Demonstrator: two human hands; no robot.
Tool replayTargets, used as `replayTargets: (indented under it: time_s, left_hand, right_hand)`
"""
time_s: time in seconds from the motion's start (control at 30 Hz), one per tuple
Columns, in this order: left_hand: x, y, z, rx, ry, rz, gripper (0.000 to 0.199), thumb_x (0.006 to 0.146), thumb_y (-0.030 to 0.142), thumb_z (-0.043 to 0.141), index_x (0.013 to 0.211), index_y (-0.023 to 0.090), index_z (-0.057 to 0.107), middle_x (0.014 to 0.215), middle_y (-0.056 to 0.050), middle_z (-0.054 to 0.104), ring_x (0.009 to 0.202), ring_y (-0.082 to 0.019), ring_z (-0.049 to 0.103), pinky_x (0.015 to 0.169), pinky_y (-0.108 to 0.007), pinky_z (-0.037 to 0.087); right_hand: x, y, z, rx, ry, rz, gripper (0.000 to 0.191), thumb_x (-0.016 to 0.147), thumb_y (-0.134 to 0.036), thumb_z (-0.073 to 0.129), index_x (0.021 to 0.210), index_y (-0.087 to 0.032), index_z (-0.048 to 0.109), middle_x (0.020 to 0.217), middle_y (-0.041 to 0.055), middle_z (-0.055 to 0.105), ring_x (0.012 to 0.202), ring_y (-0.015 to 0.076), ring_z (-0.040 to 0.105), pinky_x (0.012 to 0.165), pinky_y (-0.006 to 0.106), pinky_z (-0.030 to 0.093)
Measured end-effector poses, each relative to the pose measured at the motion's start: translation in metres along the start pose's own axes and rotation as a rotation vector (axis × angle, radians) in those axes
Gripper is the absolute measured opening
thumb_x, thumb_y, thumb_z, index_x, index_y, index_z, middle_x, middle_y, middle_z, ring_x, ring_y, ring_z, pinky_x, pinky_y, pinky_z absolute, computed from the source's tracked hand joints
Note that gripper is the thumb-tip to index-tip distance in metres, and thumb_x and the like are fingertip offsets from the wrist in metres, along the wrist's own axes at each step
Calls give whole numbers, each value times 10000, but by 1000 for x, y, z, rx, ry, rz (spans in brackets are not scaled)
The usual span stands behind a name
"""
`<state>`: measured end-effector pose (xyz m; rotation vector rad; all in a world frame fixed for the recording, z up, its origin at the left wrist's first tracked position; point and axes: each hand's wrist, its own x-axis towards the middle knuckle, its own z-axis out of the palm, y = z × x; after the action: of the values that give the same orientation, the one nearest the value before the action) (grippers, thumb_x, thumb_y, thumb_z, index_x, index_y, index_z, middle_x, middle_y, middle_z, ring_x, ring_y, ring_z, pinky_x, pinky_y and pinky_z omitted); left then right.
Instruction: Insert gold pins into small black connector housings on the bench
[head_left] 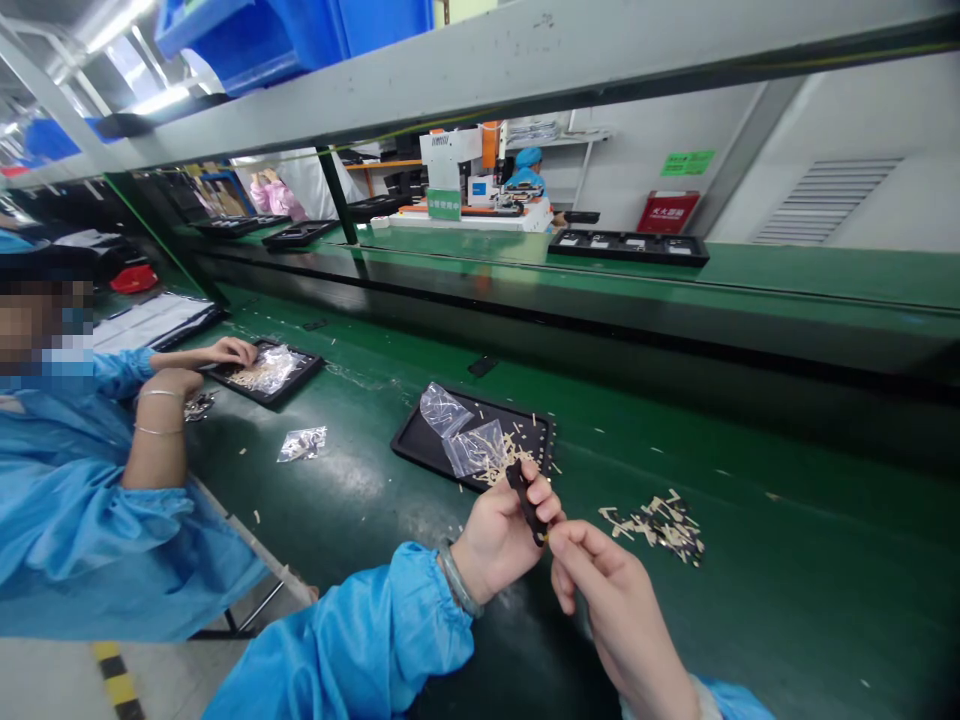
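My left hand (510, 530) grips a narrow black plastic part (527, 503) between thumb and fingers, tilted over the bench. My right hand (607, 590) pinches at the lower end of that part, where a tiny yellowish piece (546, 538) shows at the fingertips. Just behind my hands lies a black tray (427, 445) with clear plastic bags (476, 448) and many small cream-coloured strips (499, 468). Right of my hands sits a loose pile of small cream and black pieces (664, 525) on the green bench top.
To the left, a co-worker in a blue smock (67, 500) reaches into another black tray (300, 375). A small clear bag (302, 444) lies between us. Behind the bench runs a raised ledge (825, 285) bearing a long black tray (630, 252). A grey shelf beam (525, 70) crosses overhead.
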<state>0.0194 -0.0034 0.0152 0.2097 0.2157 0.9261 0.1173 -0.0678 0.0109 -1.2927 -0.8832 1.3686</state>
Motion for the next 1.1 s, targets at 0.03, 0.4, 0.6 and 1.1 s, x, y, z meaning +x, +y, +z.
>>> replayTargets:
  time_s: [0.03, 0.4, 0.6, 1.1]
  left_hand:
    - [0, 0, 0, 9, 9, 1, 97, 742, 103, 555, 788, 166, 498, 662, 24, 349, 588, -99, 382, 655, -238, 343]
    - [1, -1, -2, 6, -5, 18, 102, 740, 108, 568, 793, 162, 500, 658, 23, 359, 591, -99, 386, 639, -230, 329]
    - [0, -1, -1, 13, 14, 17, 118, 731, 106, 576, 792, 166, 495, 660, 23, 363, 593, -100, 390, 653, -236, 336]
    - [-1, 0, 0, 25, 33, 13, 113, 730, 114, 573, 784, 168, 490, 658, 23, 363, 589, -97, 389, 635, -229, 336]
  right_hand:
    - [0, 0, 0, 2, 4, -2, 295, 781, -464, 589, 707, -182, 542, 461, -63, 432, 438, 81, 365, 464, 211, 288]
    - [0, 0, -1, -10, -7, -15, 295, 796, -460, 572, 705, -181, 531, 467, -64, 433, 442, 74, 364, 469, 208, 288]
    - [0, 2, -1, -18, 10, -38, 293, 782, -459, 586, 701, -181, 540, 465, -62, 427, 438, 79, 367, 466, 213, 289]
    - [1, 0, 0, -23, 34, -41, 294, 775, -465, 584, 697, -184, 545, 461, -60, 428, 434, 83, 363, 457, 214, 286]
